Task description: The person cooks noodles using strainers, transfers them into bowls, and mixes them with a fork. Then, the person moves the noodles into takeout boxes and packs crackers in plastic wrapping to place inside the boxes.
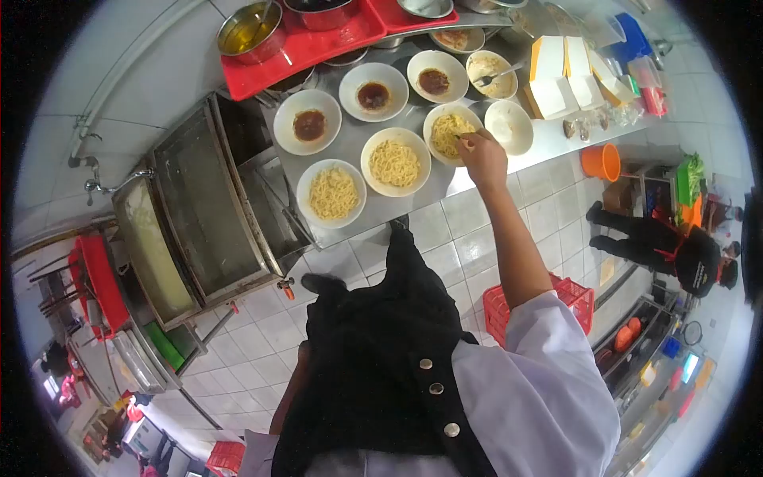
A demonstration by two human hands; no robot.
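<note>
Head view: noodles (449, 122) lie in a white bowl (431, 149) just left of the rightmost bowl (513, 127). My right fingers (470, 144) reach there; whether gripping, I cannot tell. My left fingers are hidden.

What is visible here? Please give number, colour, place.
Noodle bowls: three, white, counter's near edge
Sauce bowls: three, white, behind them
Utensil bowl: one, white, right of sauce
Another bowl: one, white, farthest right
Counter: one, grey, beneath bowls
Trays: two, red, top
Pot: one, silver, top left
Boxes: apparently three, white-yellow, counter's right
Bucket: one, orange, right
Crates: two, red, right and lower left
Basins: at least two, grey, left
Co-worker: one, dark clothes, right background
Background items: blurred, uncountable
Right hand: one, bare, over rightmost noodle bowl
Left forearm: one, bare, beside apron
</note>
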